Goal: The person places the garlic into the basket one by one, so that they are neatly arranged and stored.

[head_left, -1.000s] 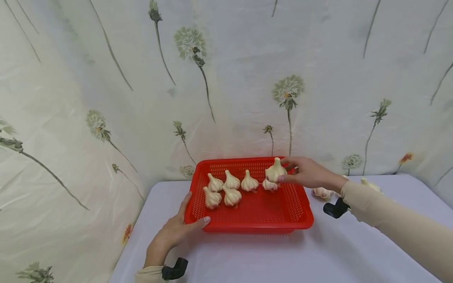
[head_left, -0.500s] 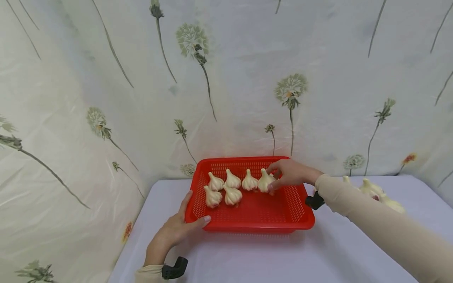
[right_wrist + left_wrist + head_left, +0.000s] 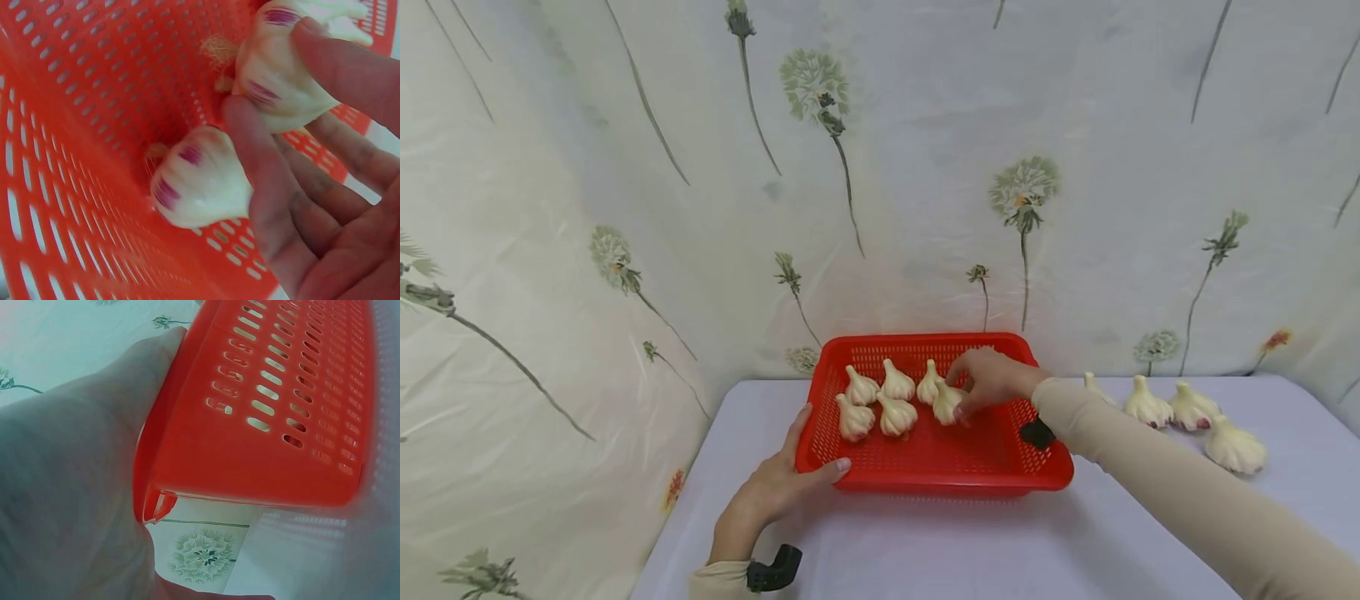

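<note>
My left hand [image 3: 775,487] grips the left front corner of a red plastic basket [image 3: 925,481], thumb on the rim; the left wrist view shows the hand against the slotted basket wall [image 3: 219,459]. Inside the basket, my right hand [image 3: 996,379] holds a garlic bulb [image 3: 947,404] between thumb and fingers, its stem pointing up. In the right wrist view the held garlic bulb [image 3: 281,75] shows purple streaks. Just below it, another garlic bulb [image 3: 203,178] lies in the basket, hidden behind the hand in the head view. Several bulbs [image 3: 897,414] stand grouped in the basket's left half.
Several more garlic bulbs [image 3: 1193,408] lie on the white-covered table [image 3: 925,550] to the right of the basket. A flower-patterned curtain [image 3: 910,208] hangs behind the table and along its left side.
My right hand has brought the garlic bulb left and down, from above the basket's back right to beside the grouped bulbs. The left hand has kept its grip on the basket.
</note>
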The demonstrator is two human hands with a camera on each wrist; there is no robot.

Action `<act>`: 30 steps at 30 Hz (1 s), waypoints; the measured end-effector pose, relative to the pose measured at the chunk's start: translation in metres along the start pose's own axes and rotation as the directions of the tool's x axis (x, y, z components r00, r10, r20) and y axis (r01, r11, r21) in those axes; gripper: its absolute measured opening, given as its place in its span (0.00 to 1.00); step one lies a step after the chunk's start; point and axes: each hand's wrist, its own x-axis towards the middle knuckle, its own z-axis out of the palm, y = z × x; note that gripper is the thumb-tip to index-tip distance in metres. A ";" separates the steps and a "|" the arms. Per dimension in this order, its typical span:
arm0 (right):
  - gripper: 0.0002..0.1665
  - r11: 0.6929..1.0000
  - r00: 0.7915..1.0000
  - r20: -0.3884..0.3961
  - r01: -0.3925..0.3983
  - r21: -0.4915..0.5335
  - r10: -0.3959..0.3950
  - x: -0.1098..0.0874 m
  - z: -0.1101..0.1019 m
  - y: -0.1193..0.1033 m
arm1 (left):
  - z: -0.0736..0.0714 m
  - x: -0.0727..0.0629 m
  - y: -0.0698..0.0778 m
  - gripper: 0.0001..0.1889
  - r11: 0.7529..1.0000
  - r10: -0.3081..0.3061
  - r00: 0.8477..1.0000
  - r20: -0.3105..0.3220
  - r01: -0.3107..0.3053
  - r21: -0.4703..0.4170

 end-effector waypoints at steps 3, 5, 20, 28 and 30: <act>0.32 1.000 1.000 -0.018 0.008 -0.024 -0.008 0.004 0.006 0.001 | 0.000 0.000 0.000 0.62 1.000 0.001 1.000 0.006 -0.001 0.000; 0.32 0.999 0.999 -0.032 0.004 -0.034 -0.005 0.007 0.009 0.001 | 0.000 0.001 0.000 0.62 1.000 0.006 1.000 0.009 -0.006 -0.005; 0.25 0.998 0.997 -0.050 0.056 -0.002 -0.056 0.015 0.029 0.005 | 0.000 0.001 -0.001 0.61 1.000 0.007 1.000 0.003 -0.007 0.002; 0.22 0.996 0.993 -0.079 0.084 -0.041 -0.087 0.017 0.035 0.007 | 0.000 0.001 -0.002 0.60 1.000 0.005 1.000 0.004 -0.006 0.021; 0.22 0.995 0.992 -0.088 0.082 -0.049 -0.087 0.017 0.036 0.007 | 0.000 0.001 -0.002 0.60 1.000 0.006 1.000 0.004 -0.006 0.019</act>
